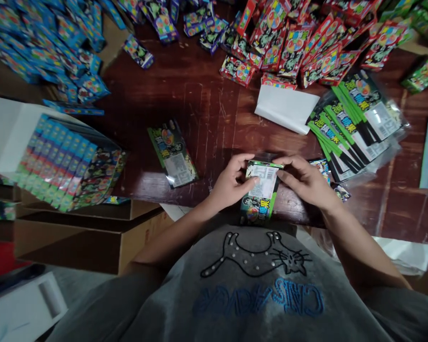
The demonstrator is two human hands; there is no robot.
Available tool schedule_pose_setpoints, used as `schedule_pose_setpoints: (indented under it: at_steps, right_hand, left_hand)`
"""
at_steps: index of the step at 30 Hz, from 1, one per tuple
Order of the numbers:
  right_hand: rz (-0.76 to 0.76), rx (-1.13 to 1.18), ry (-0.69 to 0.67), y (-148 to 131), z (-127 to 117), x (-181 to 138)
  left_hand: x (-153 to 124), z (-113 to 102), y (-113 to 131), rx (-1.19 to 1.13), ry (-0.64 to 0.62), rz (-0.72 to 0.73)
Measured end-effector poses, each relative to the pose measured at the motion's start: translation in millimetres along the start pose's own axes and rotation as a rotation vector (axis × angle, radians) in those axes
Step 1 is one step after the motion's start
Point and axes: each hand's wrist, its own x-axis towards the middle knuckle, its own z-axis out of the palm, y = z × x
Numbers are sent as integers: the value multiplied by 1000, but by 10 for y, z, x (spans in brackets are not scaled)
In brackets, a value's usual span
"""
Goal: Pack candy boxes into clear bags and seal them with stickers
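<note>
Both hands meet over a small green packet (259, 194) in a clear sleeve, at the near edge of the dark wooden table (207, 104). My left hand (231, 183) grips its left side, thumb pressed on the white barcode label. My right hand (303, 180) pinches the packet's top right corner. A similar sleeved packet (173, 154) lies flat on the table to the left of my hands. To the right of my right hand sits a fanned stack of clear sleeves with green-striped cards (356, 121).
Red boxes (299, 42) are heaped at the far right, blue boxes (46, 42) at the far left, green boxes (423, 71) at the right edge. A white sheet (287, 109) lies mid-table. An open white carton (7, 133) holding packed boxes (67, 164) stands left, above cardboard cartons (92, 237).
</note>
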Motion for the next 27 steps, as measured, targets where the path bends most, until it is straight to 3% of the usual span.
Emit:
schedule_pose_setpoints:
  at_steps: [4,6,12,16,20,23,27]
  right_hand:
    - [21,69,282,-25,225,-97]
    - [48,86,359,-53,327,-138]
    - [62,1,233,-151,351,-126]
    - [-56,-4,274,-107,341,-96]
    - [-55,-16,263,-99,303,-72]
    - [-27,-11,189,-188,219,-29]
    - [142,133,198,-305,181,60]
  left_hand:
    - [61,-76,-28,-68,-24,13]
    - [85,-115,-34,-87,-32,-5]
    - [105,-194,51,43,-86,13]
    - [92,-133,70,58,63,112]
    - [72,-64,22,-118,192,28]
    - [76,-99,66,-88,112,-23]
    - [152,-159,228,-20,23,-30]
